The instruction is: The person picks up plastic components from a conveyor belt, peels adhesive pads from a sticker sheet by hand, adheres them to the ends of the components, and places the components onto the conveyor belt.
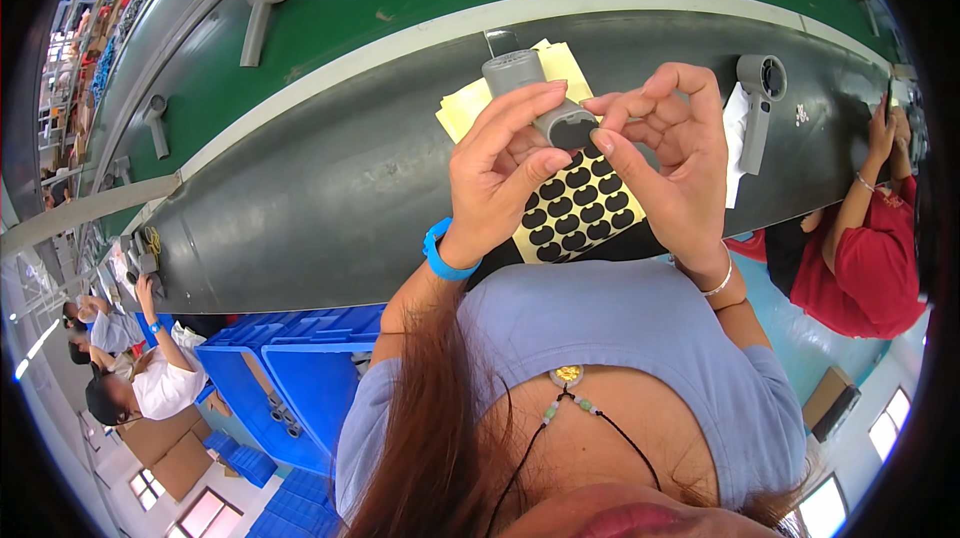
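My left hand (505, 153) is wrapped round a grey handheld fan (516, 70), its round vented head pointing away from me and its handle end turned toward my right. A black oval sticker (572, 132) covers the handle's end face. My right hand (675, 153) has its thumb and curled fingertips closed at the sticker's right edge, touching it. Below both hands lies a yellow sheet (612, 221) bearing rows of black oval stickers (572, 223). More yellow sheets (463, 110) show behind the fan.
Another grey fan (762, 113) lies to the right on white paper (735, 133). Beyond the dark worktop (330, 158) runs a green conveyor belt (390, 13) with several fans. Blue crates (300, 388) stand at lower left. A co-worker in red (865, 273) sits at right; others work at left.
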The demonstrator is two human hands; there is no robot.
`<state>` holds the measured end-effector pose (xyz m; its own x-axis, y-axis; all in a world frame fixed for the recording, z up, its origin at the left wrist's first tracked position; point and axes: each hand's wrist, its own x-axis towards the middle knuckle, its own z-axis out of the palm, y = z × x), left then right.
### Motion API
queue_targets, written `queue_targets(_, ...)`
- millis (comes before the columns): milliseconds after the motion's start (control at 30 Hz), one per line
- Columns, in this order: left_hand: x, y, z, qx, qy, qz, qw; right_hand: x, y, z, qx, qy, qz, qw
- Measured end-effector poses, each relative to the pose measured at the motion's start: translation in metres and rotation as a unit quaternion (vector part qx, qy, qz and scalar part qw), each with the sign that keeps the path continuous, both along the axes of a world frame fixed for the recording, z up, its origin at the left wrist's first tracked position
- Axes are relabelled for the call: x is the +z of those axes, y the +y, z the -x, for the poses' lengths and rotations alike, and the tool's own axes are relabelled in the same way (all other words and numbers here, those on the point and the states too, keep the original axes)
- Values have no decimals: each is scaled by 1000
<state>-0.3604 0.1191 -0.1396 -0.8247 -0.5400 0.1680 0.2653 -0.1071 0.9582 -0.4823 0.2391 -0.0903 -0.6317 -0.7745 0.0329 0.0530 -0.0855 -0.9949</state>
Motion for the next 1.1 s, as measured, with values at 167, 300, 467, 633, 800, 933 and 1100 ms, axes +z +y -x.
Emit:
queue_targets(167,-3,2,2,3,-2,10,1000,-1,2,3,0,1,-3,1000)
queue_targets(300,-2,1,2,3,0,11,1000,-2,0,2,2,28,1,1000)
queue_targets(467,-3,0,1,4,1,7,1000,0,-1,1,1,36,0,999)
queue_targets(633,-4,0,2,4,-1,15,1000,-1,-1,3,-3,52,-9,999)
queue_targets(800,-4,3,6,15,-1,12,1000,3,0,3,-9,58,-39,998)
queue_targets(933,-4,4,7,13,-7,4,1000,2,1,4,-9,64,-50,997)
queue_targets(1100,-6,4,7,9,-13,9,1000,0,1,4,-16,86,-45,995)
